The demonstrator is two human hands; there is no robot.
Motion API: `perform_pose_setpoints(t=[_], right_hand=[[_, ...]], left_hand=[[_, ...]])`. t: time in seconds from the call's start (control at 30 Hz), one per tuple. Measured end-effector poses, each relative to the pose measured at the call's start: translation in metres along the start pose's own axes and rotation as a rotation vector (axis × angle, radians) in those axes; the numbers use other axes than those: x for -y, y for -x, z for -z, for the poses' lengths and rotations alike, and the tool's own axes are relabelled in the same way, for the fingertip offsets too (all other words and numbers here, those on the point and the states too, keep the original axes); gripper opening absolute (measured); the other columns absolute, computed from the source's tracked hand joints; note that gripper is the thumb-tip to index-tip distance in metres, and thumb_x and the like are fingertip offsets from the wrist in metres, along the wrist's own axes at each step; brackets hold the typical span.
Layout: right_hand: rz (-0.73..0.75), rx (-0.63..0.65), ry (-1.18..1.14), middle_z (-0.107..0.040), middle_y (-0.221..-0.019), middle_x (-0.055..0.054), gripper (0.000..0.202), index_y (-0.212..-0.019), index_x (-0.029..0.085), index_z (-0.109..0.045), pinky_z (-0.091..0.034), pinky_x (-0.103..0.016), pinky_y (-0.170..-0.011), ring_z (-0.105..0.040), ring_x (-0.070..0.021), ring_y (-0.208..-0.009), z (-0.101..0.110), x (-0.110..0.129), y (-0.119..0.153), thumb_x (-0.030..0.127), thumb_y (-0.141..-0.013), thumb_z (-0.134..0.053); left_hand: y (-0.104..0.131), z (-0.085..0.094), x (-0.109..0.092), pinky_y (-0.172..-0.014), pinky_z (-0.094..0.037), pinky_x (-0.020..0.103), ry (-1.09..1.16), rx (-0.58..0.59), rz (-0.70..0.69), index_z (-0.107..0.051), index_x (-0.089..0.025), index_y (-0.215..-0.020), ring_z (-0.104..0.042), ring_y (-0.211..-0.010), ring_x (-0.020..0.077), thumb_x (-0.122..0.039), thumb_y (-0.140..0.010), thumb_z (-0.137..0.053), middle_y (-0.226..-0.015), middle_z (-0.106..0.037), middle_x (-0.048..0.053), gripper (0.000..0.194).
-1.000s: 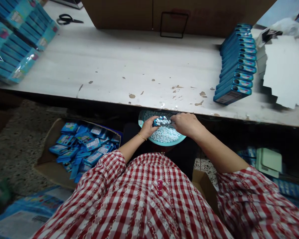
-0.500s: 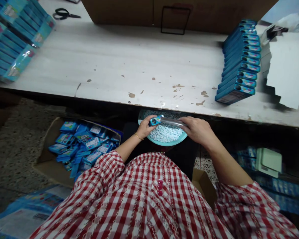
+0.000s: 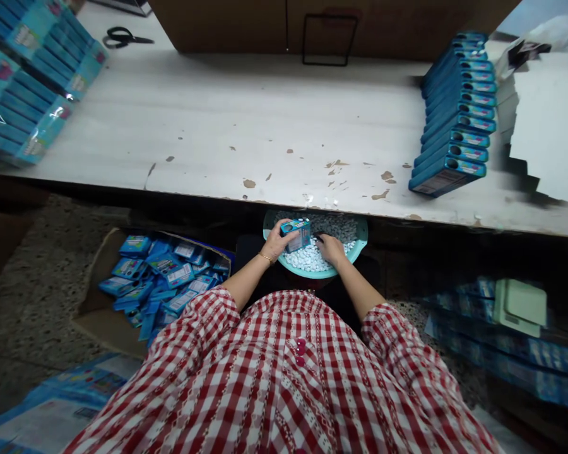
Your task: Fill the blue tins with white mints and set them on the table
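Note:
My left hand (image 3: 275, 244) grips a small blue box (image 3: 297, 234) with printed sides, held over a light-green basin (image 3: 363, 234). Small white pellets (image 3: 307, 257) fill the basin. Down at the pellets, just right of the box, is my right hand (image 3: 331, 250), its fingers closed. Something small and dark shows at those fingertips; what it belongs to is hidden. The clear tube seen earlier cannot be made out now.
A carton (image 3: 92, 312) of blue boxes stands on the left. On the white table (image 3: 246, 126) are a row of blue boxes (image 3: 454, 120), scissors (image 3: 125, 38), wrapped packs (image 3: 33, 82) and white card (image 3: 549, 126). A large cardboard box (image 3: 246, 25) stands behind.
My right hand has moved left and down to the pellets from beside the basin, where it held a clear tube at the box's opening. The box has turned, showing its printed side.

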State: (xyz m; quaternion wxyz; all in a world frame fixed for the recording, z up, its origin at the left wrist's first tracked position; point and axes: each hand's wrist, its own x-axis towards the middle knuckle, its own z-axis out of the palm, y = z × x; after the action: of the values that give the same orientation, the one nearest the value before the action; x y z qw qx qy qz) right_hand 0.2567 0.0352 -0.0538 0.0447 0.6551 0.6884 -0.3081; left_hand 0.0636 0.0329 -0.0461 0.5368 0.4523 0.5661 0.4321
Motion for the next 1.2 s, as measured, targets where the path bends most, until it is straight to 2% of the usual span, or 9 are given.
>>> perform_pose_setpoints(t=[0.2,0.3,0.4,0.53,0.63,0.77,0.9,1.03,1.2], right_hand=[[0.095,-0.008,-0.182,-0.067,-0.110,-0.006,0.037,-0.119,0.018,-0.059,-0.046,-0.027,-0.084,-0.061,-0.0173,-0.098,0.008,-0.026,0.001,0.028,-0.083,-0.055],[0.158,-0.046,-0.312,-0.068,-0.106,-0.007,0.036,-0.115,0.017,-0.062,-0.047,-0.032,-0.084,-0.061,-0.0192,-0.094,0.029,-0.042,0.017,0.026,-0.080,-0.057],[0.209,-0.060,-0.387,-0.069,-0.100,-0.006,0.035,-0.111,0.018,-0.064,-0.047,-0.034,-0.084,-0.062,-0.0206,-0.091,0.060,-0.045,0.035,0.028,-0.079,-0.058],[0.281,-0.046,-0.326,-0.069,-0.105,-0.006,0.035,-0.112,0.018,-0.065,-0.046,-0.032,-0.086,-0.062,-0.0211,-0.097,0.106,-0.022,0.057,0.030,-0.080,-0.057],[0.287,0.003,-0.093,-0.068,-0.112,-0.006,0.034,-0.113,0.021,-0.066,-0.044,-0.032,-0.090,-0.060,-0.0224,-0.103,0.131,0.010,0.067,0.030,-0.081,-0.057],[0.169,0.048,0.311,-0.067,-0.111,-0.008,0.035,-0.115,0.025,-0.065,-0.045,-0.040,-0.087,-0.060,-0.0285,-0.103,0.147,0.049,0.073,0.032,-0.083,-0.053],[0.178,0.080,0.498,-0.067,-0.106,-0.013,0.032,-0.111,0.022,-0.066,-0.046,-0.039,-0.081,-0.062,-0.0289,-0.097,0.150,0.073,0.077,0.029,-0.087,-0.046],[0.203,0.040,0.564,-0.066,-0.106,-0.015,0.033,-0.112,0.019,-0.064,-0.046,-0.037,-0.076,-0.063,-0.0269,-0.091,0.153,0.077,0.085,0.026,-0.089,-0.041],[0.164,-0.048,0.474,-0.066,-0.111,-0.008,0.036,-0.118,0.026,-0.061,-0.046,-0.035,-0.074,-0.063,-0.0256,-0.092,0.161,0.046,0.095,0.036,-0.088,-0.043]], left_hand=[[0.005,0.024,-0.017,-0.089,-0.046,0.030,0.046,-0.078,-0.073,-0.056,-0.020,-0.109,-0.059,-0.092,0.0165,-0.038,-0.069,-0.070,-0.101,-0.063,0.003,0.047],[0.007,0.040,-0.026,-0.088,-0.045,0.030,-0.066,-0.118,-0.139,-0.057,-0.019,-0.106,-0.059,-0.091,0.0167,-0.037,-0.067,-0.072,-0.099,-0.063,0.003,0.045],[0.008,0.039,-0.029,-0.086,-0.045,0.029,-0.170,-0.090,-0.190,-0.059,-0.018,-0.102,-0.058,-0.088,0.0170,-0.034,-0.066,-0.072,-0.095,-0.063,0.003,0.042],[0.008,0.018,-0.028,-0.084,-0.045,0.028,-0.290,0.009,-0.233,-0.060,-0.018,-0.104,-0.060,-0.087,0.0179,-0.030,-0.068,-0.070,-0.097,-0.064,0.004,0.039],[0.007,0.002,-0.028,-0.082,-0.045,0.030,-0.394,0.089,-0.241,-0.059,-0.018,-0.108,-0.061,-0.089,0.0201,-0.026,-0.070,-0.067,-0.100,-0.065,0.005,0.039],[0.007,-0.007,-0.030,-0.086,-0.045,0.032,-0.469,0.149,-0.250,-0.060,-0.020,-0.109,-0.061,-0.096,0.0235,-0.022,-0.069,-0.067,-0.106,-0.065,0.006,0.041],[0.006,-0.007,-0.028,-0.091,-0.045,0.034,-0.507,0.157,-0.262,-0.060,-0.019,-0.111,-0.061,-0.102,0.0251,-0.016,-0.068,-0.066,-0.110,-0.065,0.007,0.044],[0.007,-0.004,-0.026,-0.094,-0.045,0.034,-0.519,0.148,-0.295,-0.059,-0.017,-0.112,-0.060,-0.105,0.0235,-0.016,-0.069,-0.066,-0.114,-0.064,0.008,0.043],[0.013,-0.002,-0.036,-0.095,-0.046,0.034,-0.646,0.164,-0.388,-0.056,-0.014,-0.115,-0.060,-0.107,0.0211,-0.019,-0.076,-0.063,-0.115,-0.064,0.010,0.040]])
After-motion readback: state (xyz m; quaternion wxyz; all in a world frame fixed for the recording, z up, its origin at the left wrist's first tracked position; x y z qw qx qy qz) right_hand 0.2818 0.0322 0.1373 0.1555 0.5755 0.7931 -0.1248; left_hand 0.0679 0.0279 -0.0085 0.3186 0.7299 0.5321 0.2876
